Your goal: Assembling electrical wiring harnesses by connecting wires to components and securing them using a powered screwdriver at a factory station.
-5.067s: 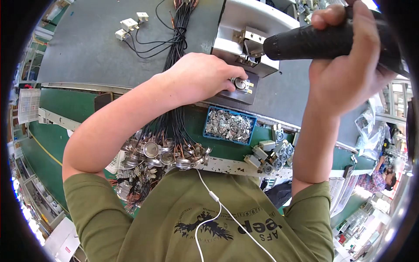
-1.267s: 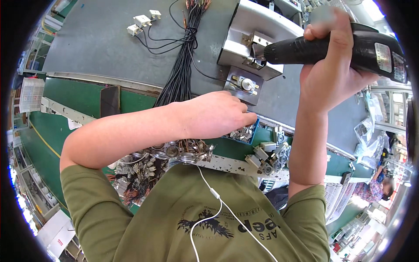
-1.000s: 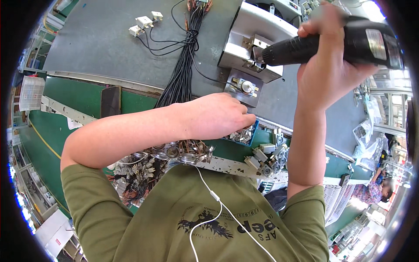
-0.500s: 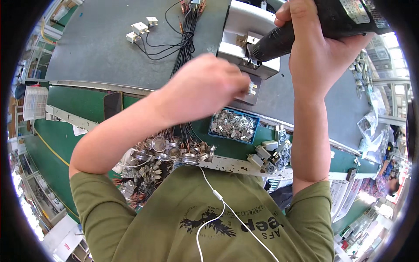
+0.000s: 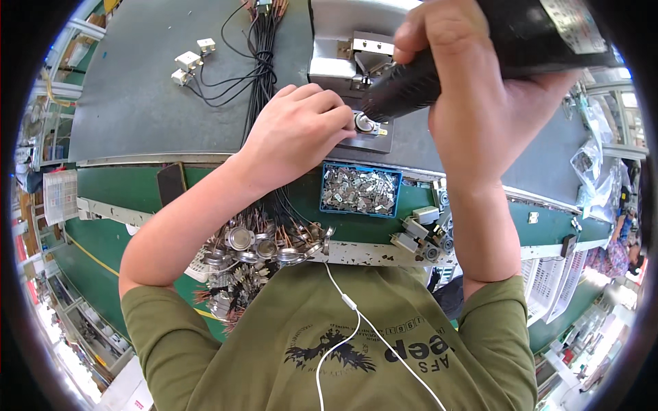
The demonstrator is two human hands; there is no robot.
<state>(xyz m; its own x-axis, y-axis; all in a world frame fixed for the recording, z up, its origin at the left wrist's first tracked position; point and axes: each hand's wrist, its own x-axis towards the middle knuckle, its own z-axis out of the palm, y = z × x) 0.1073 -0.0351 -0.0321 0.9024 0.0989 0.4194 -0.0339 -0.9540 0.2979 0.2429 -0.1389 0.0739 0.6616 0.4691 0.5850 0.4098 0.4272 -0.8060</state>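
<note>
Fastening looks to be in mid-course: our right hand [image 5: 480, 103] is wrapped tight around a black power screwdriver [image 5: 439, 72], its nose brought down onto a small round metal part [image 5: 365, 124] seated in the grey metal fixture [image 5: 346, 61] on the grey bench. Our left hand [image 5: 298, 133] is closed in a pinch on that same part, fingertips steadying it right beside the driver's tip. We judge this piece is being screwed now and not yet finished. Much seems left: a blue tray [image 5: 361, 190] just below the fixture is full of small silvery pieces, and a cluster of round metal components with wire leads [image 5: 257, 246] lies near our chest, though we cannot tell which are done. A bundle of black wires [image 5: 257, 68] runs across the bench to white connectors [image 5: 186, 61].
</note>
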